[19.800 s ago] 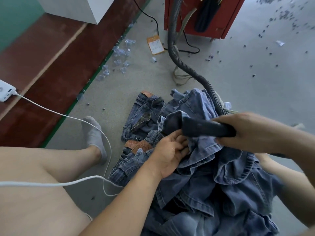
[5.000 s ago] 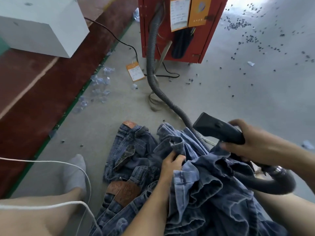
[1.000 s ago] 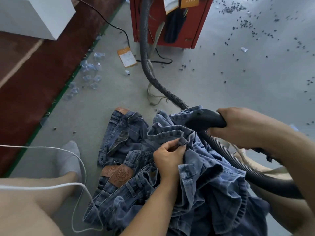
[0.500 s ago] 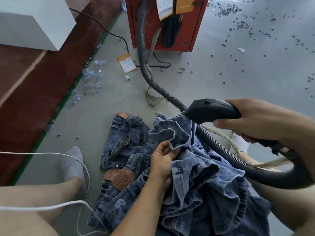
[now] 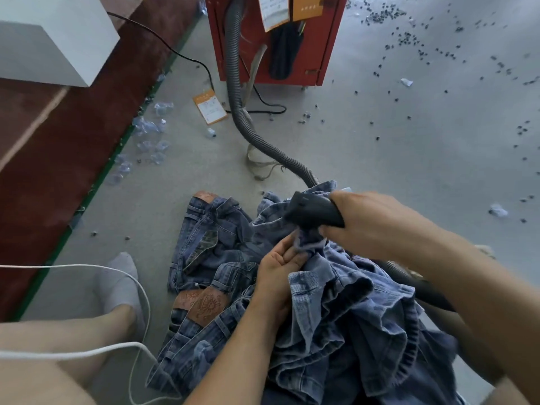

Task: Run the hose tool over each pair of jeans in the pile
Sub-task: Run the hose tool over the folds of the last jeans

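Grey concrete floor (image 5: 380, 159) strewn with dark bits lay under the pile of jeans (image 5: 222, 258), heaped soft and heavy-looking below both hands. Left of the tool, the left hand (image 5: 280, 267) pinched a bunched fold of denim, fingers curled round it. Just right of those fingertips, the right hand (image 5: 374, 223) gripped the black hose tool (image 5: 312, 213), its nozzle touching the limp cloth, best taken by a thick hem.

Standing at the floor's (image 5: 409, 159) far edge: red cabinet (image 5: 318, 39). Lying before it: orange tag (image 5: 209, 106), black cable (image 5: 175, 52). Sitting far left: white box (image 5: 55, 39). Trailing near left: white cord (image 5: 122, 344).
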{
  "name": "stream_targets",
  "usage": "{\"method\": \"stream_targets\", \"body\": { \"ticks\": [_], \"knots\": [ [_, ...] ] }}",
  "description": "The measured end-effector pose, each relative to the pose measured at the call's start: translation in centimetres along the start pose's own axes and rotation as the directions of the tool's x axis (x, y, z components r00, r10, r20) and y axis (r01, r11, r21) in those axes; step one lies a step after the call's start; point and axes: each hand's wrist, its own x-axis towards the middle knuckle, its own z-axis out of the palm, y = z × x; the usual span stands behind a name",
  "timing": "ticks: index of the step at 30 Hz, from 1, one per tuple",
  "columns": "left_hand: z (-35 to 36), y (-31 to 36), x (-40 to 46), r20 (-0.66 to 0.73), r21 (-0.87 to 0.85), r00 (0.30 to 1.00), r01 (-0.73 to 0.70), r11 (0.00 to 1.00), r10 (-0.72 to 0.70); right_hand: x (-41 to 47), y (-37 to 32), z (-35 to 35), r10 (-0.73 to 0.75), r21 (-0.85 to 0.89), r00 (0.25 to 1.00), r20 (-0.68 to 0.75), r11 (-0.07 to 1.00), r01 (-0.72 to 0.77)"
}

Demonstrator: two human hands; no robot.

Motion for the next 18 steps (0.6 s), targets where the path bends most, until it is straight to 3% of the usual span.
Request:
{"method": "stream_targets", "body": {
  "ticks": [5, 11, 18],
  "knots": [
    [-0.2, 0.5, -0.1, -0.023, -0.006, 1.000, -0.001, 1.000, 0.001, -0.9, 1.8, -2.2, 0.001, 0.105, 0.999, 0.041, 0.994, -0.005],
    [0.0, 0.1, -0.2, -0.007, -0.040, 1.000, -0.010, 0.999, 0.010, -1.7, 1.7, -1.7, -0.021, -0.028, 0.970, 0.243, 0.999, 0.028],
    [-0.5, 0.3, 0.1, 0.053, -0.089, 0.998, -0.021, 0.996, 0.026, -0.2, 1.1, -0.2, -0.029, -0.012, 0.990, 0.139, 0.999, 0.031]
  ]
}}
